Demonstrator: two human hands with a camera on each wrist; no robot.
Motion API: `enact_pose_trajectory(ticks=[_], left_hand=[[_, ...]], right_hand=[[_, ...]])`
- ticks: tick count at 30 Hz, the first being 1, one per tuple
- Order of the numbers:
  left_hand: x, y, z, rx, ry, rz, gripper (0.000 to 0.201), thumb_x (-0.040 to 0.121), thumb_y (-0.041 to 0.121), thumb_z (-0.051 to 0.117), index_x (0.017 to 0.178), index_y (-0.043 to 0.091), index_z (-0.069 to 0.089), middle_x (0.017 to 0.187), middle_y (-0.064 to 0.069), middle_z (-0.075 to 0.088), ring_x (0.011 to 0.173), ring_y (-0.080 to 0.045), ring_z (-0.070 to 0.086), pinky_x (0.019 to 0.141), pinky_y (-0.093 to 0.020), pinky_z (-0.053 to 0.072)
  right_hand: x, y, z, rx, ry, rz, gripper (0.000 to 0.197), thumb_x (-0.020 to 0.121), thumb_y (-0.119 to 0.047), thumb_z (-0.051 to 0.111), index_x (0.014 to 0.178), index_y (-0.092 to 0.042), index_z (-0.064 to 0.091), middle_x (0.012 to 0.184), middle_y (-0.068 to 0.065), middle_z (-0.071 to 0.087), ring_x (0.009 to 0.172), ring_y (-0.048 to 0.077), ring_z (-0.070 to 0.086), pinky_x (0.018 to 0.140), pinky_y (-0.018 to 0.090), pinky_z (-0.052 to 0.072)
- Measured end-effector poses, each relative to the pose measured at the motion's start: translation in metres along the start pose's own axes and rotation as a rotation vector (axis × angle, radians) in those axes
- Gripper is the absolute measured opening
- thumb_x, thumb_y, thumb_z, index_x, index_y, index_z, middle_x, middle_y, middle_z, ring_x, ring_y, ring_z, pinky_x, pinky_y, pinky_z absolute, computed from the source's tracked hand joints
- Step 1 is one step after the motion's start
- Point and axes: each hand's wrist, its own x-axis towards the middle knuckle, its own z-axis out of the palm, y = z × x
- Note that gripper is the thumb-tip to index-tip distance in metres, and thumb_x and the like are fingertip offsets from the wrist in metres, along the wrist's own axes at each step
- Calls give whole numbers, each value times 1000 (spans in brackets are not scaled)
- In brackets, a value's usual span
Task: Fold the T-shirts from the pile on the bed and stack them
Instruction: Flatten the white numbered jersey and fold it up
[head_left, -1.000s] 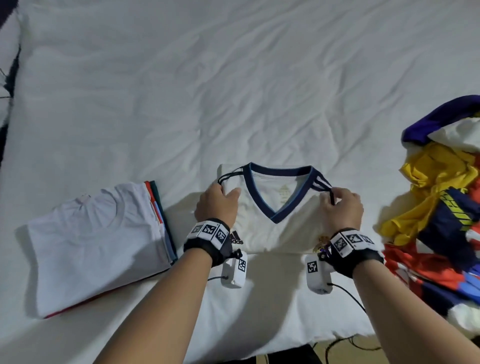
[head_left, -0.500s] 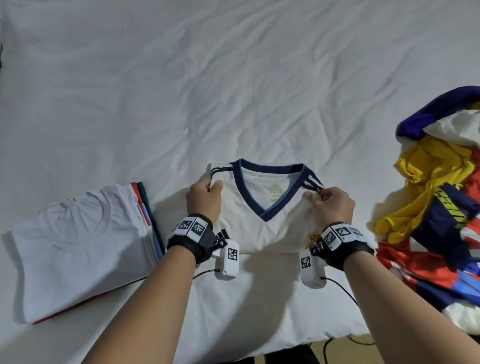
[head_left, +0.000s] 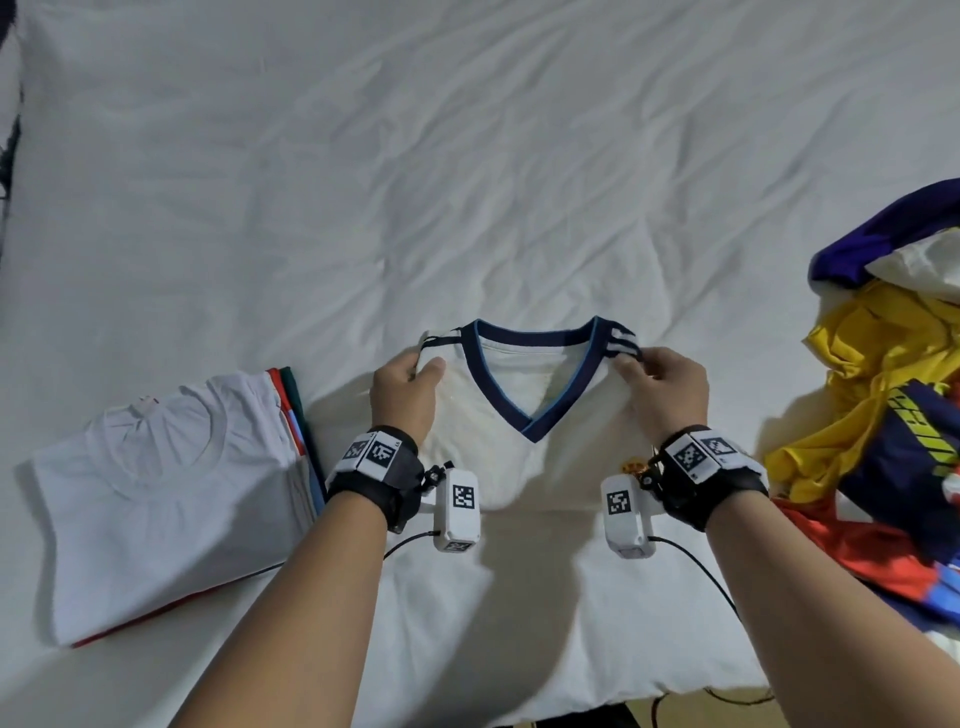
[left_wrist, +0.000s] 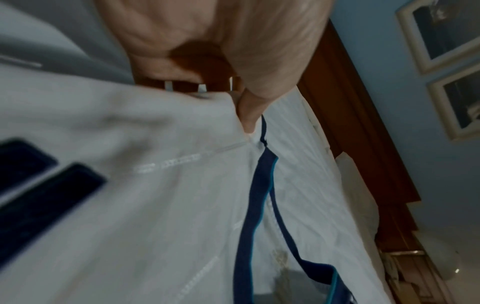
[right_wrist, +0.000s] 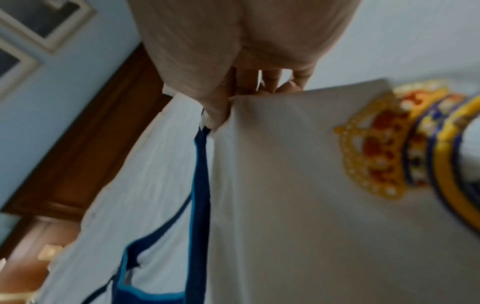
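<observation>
A folded white jersey (head_left: 524, 447) with a navy V-neck collar hangs in front of me over the bed. My left hand (head_left: 410, 384) pinches its left shoulder and my right hand (head_left: 660, 379) pinches its right shoulder. In the left wrist view the thumb (left_wrist: 249, 111) presses the white jersey (left_wrist: 155, 205) at the collar seam. In the right wrist view the fingers (right_wrist: 215, 111) grip the white jersey (right_wrist: 285, 185) beside a gold crest (right_wrist: 376, 156). A stack of folded shirts (head_left: 171, 499), white on top, lies at the left. The unfolded pile (head_left: 893, 415) lies at the right.
The white bed sheet (head_left: 467, 182) stretches wide beyond the jersey, wrinkled. The bed's near edge (head_left: 597, 712) runs just below my forearms, with cables hanging there. A wooden headboard (left_wrist: 363, 144) and framed pictures (left_wrist: 441, 37) on a blue wall appear in the wrist views.
Both hands keep their pinch on the jersey's shoulders. The jersey and hands have drifted slightly left, closer to the folded stack.
</observation>
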Motion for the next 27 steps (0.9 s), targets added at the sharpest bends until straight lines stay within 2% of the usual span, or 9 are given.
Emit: enact_pose_trajectory(ticks=[2,6,9,12,15,19,22,25,27], left_hand=[[2,0,1,-33,5,7,28,91,35,62,82,9,63,80,-1,55,75,-15,49,73,-35,44],[-13,5,-5,69,79,-97,37,100,45,57,86,11,65,75,3,59,71,-18,53,72,-31,43],[-51,3,-12,269,85,-131,34,95,55,58,89,22,64,81,8,64,74,-12,60,64,-28,42],[-79,-15,-11,473,145,-49,33,96,45,58,79,17,62,82,0,62,80,-24,59,67,-34,43],[-80,-32,-7,394,253,36,32,100,32,58,77,10,58,84,-6,58,85,-30,53,72,-40,44],[-75,-38,0,304,221,-49,26,105,26,51,85,9,53,76,-10,62,81,-39,60,70,-45,47],[-77,-32,0,479,239,50,16,103,26,51,111,14,58,109,-12,63,107,-37,58,88,-49,48],[-76,-23,9,879,137,387,60,100,39,47,152,12,38,157,-22,33,143,-40,32,113,-58,30],[-67,-22,22,1061,-45,566,75,101,51,34,163,13,16,169,-20,6,157,-38,4,123,-62,7]], right_hand=[[2,0,0,54,23,26,21,88,-37,68,94,-19,77,82,-1,72,87,27,69,82,43,57],[-8,5,-3,3,14,119,42,96,-50,62,124,-19,64,96,-2,65,96,22,62,86,35,48],[-30,14,-5,-74,44,103,41,93,-57,61,110,-20,65,91,-7,63,89,18,61,83,35,47],[-47,27,-1,-182,30,45,32,96,-51,59,94,-20,65,88,-2,65,92,28,63,86,41,48],[-51,30,3,-73,104,60,22,101,-38,57,92,-18,61,79,-7,60,92,29,62,82,35,43],[-51,27,8,-120,129,89,14,101,-37,55,99,-24,59,79,-13,59,97,27,59,103,43,35],[-55,23,9,-300,200,4,32,99,-31,56,128,-19,54,119,4,62,122,32,48,107,47,27],[-68,20,19,-590,112,-328,59,103,-38,48,154,-13,32,163,16,23,150,34,18,121,45,8],[-72,24,33,-767,-45,-527,70,106,-45,34,161,-8,13,169,16,-3,156,30,-7,124,42,-10]])
